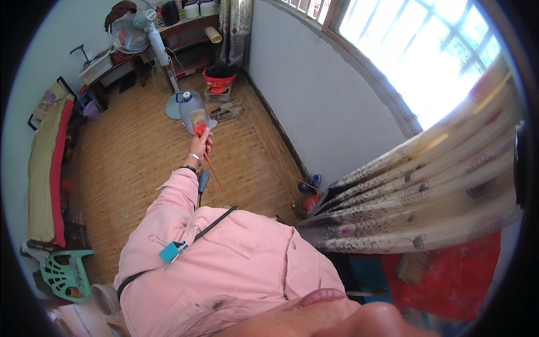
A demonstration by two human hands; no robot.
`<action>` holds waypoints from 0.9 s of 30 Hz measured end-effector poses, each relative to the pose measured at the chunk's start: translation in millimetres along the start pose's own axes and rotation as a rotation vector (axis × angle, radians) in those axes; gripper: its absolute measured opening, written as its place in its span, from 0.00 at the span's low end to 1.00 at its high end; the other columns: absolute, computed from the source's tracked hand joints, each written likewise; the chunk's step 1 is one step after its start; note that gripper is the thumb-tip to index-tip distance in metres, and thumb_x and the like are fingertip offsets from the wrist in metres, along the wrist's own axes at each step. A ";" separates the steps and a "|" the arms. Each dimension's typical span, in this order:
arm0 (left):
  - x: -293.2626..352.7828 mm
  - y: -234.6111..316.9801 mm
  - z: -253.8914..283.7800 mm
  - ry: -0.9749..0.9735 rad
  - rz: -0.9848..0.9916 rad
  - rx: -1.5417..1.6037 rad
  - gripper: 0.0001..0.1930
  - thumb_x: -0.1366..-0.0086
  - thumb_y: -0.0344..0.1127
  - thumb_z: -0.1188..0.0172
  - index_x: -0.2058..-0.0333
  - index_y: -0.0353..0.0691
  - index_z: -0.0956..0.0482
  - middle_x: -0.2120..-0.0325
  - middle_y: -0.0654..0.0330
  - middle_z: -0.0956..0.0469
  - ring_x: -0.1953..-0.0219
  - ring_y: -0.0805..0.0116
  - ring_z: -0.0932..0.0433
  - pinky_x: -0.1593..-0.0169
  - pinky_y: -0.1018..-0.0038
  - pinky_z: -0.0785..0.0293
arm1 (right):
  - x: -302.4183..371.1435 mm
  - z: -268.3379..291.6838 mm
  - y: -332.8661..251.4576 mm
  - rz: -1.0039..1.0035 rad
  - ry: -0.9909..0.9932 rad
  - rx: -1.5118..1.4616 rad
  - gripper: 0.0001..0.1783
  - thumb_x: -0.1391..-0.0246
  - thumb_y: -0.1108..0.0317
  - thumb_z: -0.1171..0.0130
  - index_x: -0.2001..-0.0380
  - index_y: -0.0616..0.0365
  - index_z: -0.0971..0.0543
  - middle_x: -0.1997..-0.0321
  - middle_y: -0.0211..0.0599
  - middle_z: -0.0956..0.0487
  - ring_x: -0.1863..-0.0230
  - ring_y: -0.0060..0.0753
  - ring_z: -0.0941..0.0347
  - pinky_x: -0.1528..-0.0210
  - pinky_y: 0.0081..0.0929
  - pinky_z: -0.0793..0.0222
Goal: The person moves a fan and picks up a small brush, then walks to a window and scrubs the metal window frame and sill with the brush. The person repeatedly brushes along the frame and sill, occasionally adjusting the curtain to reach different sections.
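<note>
My left hand [200, 145], at the end of an outstretched pink sleeve, is closed round a paintbrush [199, 129]. Pale bristles point up and away, below them is a red-orange part, and a thin handle slants down past my fingers. A bracelet and a dark band circle the wrist. Behind the bristles, as seen from here, stands a large clear water bottle [191, 104] with a white cap; whether the brush touches it I cannot tell. Beneath the wrist is a blue-grey flat-ended thing [204, 180] on a dark stem. My right hand is out of sight.
A standing fan [147, 28] rises beside the bottle. Shoes [227, 112] and a red basket [218, 78] are by the far wall. A bed [45, 168] and green plastic stool [66, 275] line the left; a patterned curtain [421, 196] hangs at right. A cord crosses the floor.
</note>
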State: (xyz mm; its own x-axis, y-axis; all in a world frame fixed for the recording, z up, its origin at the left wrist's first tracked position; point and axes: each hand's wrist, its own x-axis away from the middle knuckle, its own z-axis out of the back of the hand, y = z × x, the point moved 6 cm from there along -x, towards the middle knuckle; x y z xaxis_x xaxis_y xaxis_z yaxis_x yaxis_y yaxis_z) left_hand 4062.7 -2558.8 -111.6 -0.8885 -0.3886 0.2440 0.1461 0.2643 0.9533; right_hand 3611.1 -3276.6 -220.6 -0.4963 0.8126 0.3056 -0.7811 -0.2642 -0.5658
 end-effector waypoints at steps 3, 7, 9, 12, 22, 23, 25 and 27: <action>-20.5 11.1 17.2 -0.086 -0.008 0.107 0.19 0.36 0.54 0.47 0.71 0.42 0.27 0.84 0.66 0.28 0.89 0.77 0.33 0.85 0.80 0.37 | 9.6 -50.4 -48.5 0.106 -0.256 0.124 0.32 0.53 0.61 0.34 0.48 0.67 0.30 0.49 0.54 0.26 0.51 0.43 0.27 0.49 0.35 0.31; -67.3 59.5 46.6 -0.099 -0.127 0.160 0.18 0.35 0.52 0.48 0.72 0.42 0.27 0.80 0.62 0.24 0.79 0.73 0.25 0.75 0.76 0.27 | 20.8 -97.6 -139.7 0.273 -0.527 0.300 0.30 0.53 0.61 0.35 0.49 0.68 0.29 0.51 0.53 0.25 0.52 0.42 0.26 0.50 0.34 0.31; -94.4 80.1 56.1 -0.112 -0.042 0.199 0.19 0.34 0.52 0.49 0.72 0.42 0.28 0.77 0.60 0.23 0.78 0.70 0.24 0.72 0.74 0.25 | 28.1 -118.2 -208.2 0.359 -0.566 0.322 0.28 0.52 0.62 0.35 0.50 0.68 0.28 0.51 0.53 0.24 0.53 0.41 0.26 0.50 0.34 0.31; -119.8 114.6 54.6 -0.263 -0.082 0.276 0.18 0.34 0.53 0.50 0.71 0.43 0.28 0.75 0.58 0.23 0.77 0.69 0.23 0.70 0.74 0.24 | 47.5 -144.5 -340.5 0.609 -0.556 0.222 0.25 0.52 0.65 0.37 0.52 0.67 0.26 0.56 0.51 0.21 0.56 0.39 0.24 0.53 0.32 0.30; -174.4 182.2 -16.7 -0.533 -0.045 0.220 0.22 0.34 0.55 0.50 0.78 0.45 0.40 0.84 0.67 0.38 0.84 0.75 0.37 0.78 0.77 0.38 | 141.5 -250.6 -675.2 0.891 -0.904 0.156 0.20 0.49 0.71 0.41 0.51 0.59 0.27 0.66 0.40 0.23 0.69 0.30 0.24 0.66 0.28 0.28; -182.4 184.6 -21.0 -0.461 0.006 0.177 0.22 0.34 0.55 0.51 0.78 0.46 0.41 0.84 0.67 0.40 0.83 0.75 0.37 0.77 0.76 0.38 | 156.4 -254.8 -705.2 1.123 -0.854 0.110 0.20 0.49 0.72 0.42 0.50 0.58 0.28 0.64 0.42 0.23 0.68 0.32 0.24 0.66 0.29 0.28; -190.3 196.4 -44.5 -0.577 0.038 0.357 0.23 0.34 0.56 0.52 0.79 0.46 0.41 0.84 0.68 0.40 0.81 0.74 0.36 0.74 0.75 0.36 | 178.6 -266.0 -754.3 1.418 -0.740 0.068 0.21 0.49 0.73 0.43 0.49 0.55 0.29 0.62 0.42 0.24 0.67 0.37 0.25 0.67 0.29 0.28; -205.5 202.7 -74.5 -0.639 0.111 0.489 0.23 0.33 0.56 0.55 0.79 0.47 0.41 0.83 0.68 0.40 0.78 0.72 0.36 0.71 0.75 0.37 | 191.6 -280.9 -800.1 1.619 -0.630 0.050 0.23 0.50 0.73 0.43 0.48 0.54 0.29 0.63 0.40 0.25 0.67 0.40 0.26 0.68 0.31 0.28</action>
State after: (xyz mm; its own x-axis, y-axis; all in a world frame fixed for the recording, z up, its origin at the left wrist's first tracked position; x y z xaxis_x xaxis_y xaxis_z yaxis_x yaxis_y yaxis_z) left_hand 4307.3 -2491.1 44.8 -0.9783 0.2030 0.0427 0.1730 0.6850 0.7077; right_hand 4247.5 -2763.6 75.5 -0.7734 -0.5756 -0.2658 0.6105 -0.5631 -0.5570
